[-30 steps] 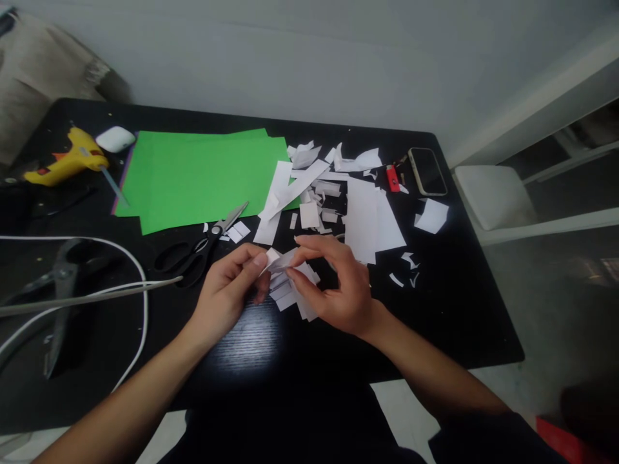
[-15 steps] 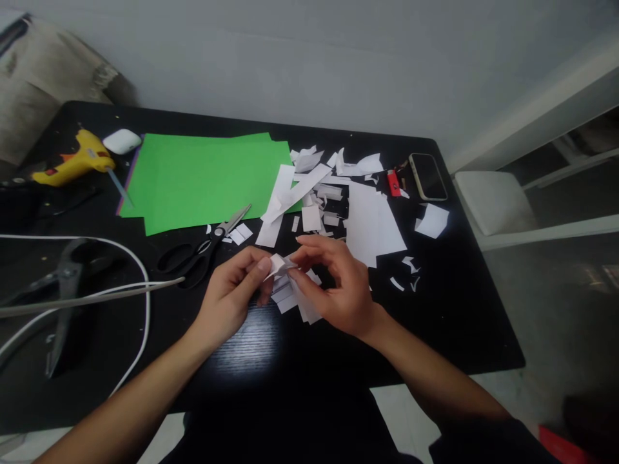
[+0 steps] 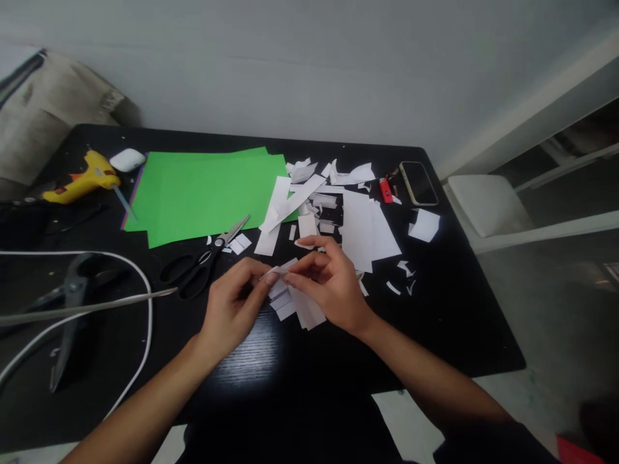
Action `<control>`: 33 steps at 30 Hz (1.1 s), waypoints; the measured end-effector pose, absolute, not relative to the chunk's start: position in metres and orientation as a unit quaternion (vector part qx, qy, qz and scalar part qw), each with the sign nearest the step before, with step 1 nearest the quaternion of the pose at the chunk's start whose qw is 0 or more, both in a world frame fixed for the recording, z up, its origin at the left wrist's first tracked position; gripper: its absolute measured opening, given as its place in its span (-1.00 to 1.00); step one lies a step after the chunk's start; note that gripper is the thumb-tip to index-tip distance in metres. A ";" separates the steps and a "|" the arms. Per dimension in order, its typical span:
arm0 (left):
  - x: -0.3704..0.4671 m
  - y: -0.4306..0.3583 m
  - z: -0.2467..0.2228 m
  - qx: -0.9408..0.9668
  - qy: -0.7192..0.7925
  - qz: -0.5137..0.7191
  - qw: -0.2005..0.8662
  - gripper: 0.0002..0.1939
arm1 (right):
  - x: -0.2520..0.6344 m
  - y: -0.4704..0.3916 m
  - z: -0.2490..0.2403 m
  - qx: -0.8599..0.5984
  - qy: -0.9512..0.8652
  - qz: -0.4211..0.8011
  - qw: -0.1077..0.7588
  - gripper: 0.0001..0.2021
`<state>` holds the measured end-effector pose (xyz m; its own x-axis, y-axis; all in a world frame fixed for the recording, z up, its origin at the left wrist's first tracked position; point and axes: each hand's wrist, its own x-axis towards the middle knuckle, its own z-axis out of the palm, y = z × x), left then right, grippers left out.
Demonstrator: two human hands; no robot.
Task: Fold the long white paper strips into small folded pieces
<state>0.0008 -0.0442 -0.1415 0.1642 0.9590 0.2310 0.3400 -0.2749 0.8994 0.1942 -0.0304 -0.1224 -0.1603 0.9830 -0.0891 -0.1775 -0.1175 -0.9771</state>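
Between my two hands is a small white paper piece (image 3: 278,272), held above the front middle of the black table. My left hand (image 3: 236,299) pinches its left side with thumb and fingers. Thumb and index finger of my right hand (image 3: 333,283) close on its right side, the other fingers curled. Beneath the hands lie white paper cards (image 3: 309,310), partly covered. Black-handled scissors (image 3: 213,251) rest just beyond my left hand, blades pointing to the back right.
Green sheets (image 3: 207,193) lie at the back left, near a yellow glue gun (image 3: 89,180) and white case (image 3: 127,160). White scraps (image 3: 355,174), larger sheets (image 3: 367,232), a red lighter (image 3: 385,190) and phone (image 3: 418,183) are right. Pliers (image 3: 72,309) and a cable (image 3: 149,309) are left.
The fingertips have drawn closer together on the paper piece, which now looks flatter and lower. The camera view has shifted slightly, so the table's things appear lower.
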 end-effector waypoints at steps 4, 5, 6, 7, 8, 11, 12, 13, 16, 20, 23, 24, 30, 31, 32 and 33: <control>0.004 -0.045 -0.145 0.632 0.500 0.420 0.418 -0.88 | 0.193 -0.030 -0.125 -0.433 -0.439 0.633 0.468 -0.46; 0.004 -0.045 -0.145 0.624 0.502 0.418 0.429 -0.87 | 0.193 -0.030 -0.125 -0.429 -0.436 0.638 0.468 -0.46; 0.004 -0.045 -0.145 0.616 0.507 0.417 0.435 -0.86 | 0.193 -0.029 -0.126 -0.426 -0.435 0.640 0.469 -0.46; 0.003 -0.044 -0.145 0.609 0.513 0.417 0.437 -0.85 | 0.193 -0.028 -0.126 -0.425 -0.436 0.639 0.471 -0.47; 0.002 -0.043 -0.145 0.604 0.523 0.416 0.435 -0.84 | 0.194 -0.027 -0.127 -0.426 -0.435 0.634 0.476 -0.49; -0.005 -0.037 -0.146 0.613 0.560 0.395 0.393 -0.80 | 0.197 -0.020 -0.127 -0.443 -0.420 0.618 0.495 -0.63; -0.007 -0.034 -0.147 0.629 0.573 0.378 0.366 -0.78 | 0.199 -0.018 -0.127 -0.449 -0.415 0.614 0.499 -0.67; -0.009 -0.031 -0.148 0.645 0.583 0.360 0.339 -0.77 | 0.200 -0.016 -0.127 -0.455 -0.411 0.612 0.499 -0.70; -0.012 -0.024 -0.153 0.688 0.590 0.325 0.270 -0.76 | 0.203 -0.012 -0.128 -0.466 -0.405 0.611 0.496 -0.68; -0.013 -0.018 -0.163 0.727 0.575 0.318 0.198 -0.82 | 0.206 -0.013 -0.129 -0.478 -0.387 0.613 0.496 -0.58; -0.014 -0.017 -0.166 0.731 0.574 0.331 0.162 -0.82 | 0.208 -0.015 -0.127 -0.494 -0.390 0.605 0.488 -0.58; -0.015 -0.016 -0.166 0.729 0.575 0.338 0.155 -0.78 | 0.209 -0.015 -0.127 -0.499 -0.392 0.601 0.486 -0.60; -0.016 -0.018 -0.154 0.689 0.587 0.404 0.131 -0.84 | 0.209 -0.015 -0.131 -0.486 -0.385 0.610 0.494 -0.68; -0.015 -0.018 -0.153 0.686 0.586 0.412 0.130 -0.86 | 0.209 -0.015 -0.132 -0.482 -0.383 0.613 0.495 -0.69; -0.015 -0.019 -0.151 0.684 0.583 0.419 0.131 -0.87 | 0.209 -0.015 -0.133 -0.479 -0.383 0.617 0.494 -0.70; -0.014 -0.020 -0.150 0.683 0.577 0.427 0.132 -0.88 | 0.208 -0.015 -0.134 -0.476 -0.384 0.619 0.493 -0.72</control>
